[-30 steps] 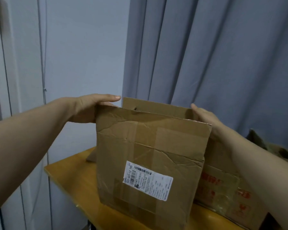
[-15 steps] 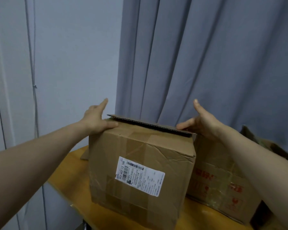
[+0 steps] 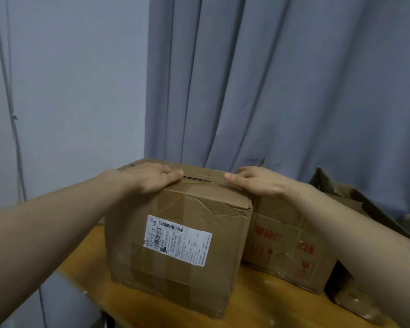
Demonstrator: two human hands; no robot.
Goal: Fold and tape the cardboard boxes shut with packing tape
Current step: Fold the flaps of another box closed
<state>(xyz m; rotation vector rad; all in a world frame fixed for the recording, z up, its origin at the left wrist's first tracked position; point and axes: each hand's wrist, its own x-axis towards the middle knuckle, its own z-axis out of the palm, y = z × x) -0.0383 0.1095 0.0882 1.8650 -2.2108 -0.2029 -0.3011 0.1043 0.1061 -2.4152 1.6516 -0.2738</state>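
Box: our cardboard box stands at the table's left edge, just beside a second box.
Hands: left hand and right hand lie flat, fingers straight, pressing its top flaps.
Handling: we judge it light, creased, flexible; we hold beside the seam.

Three cardboard boxes, two hands, one label, one table, one curtain

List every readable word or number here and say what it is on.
"502-602-12 1H5": sideways on the white shipping label of the front cardboard box.
Rest of that label: too small to read.
Red print on the right cardboard box: too blurred to read.
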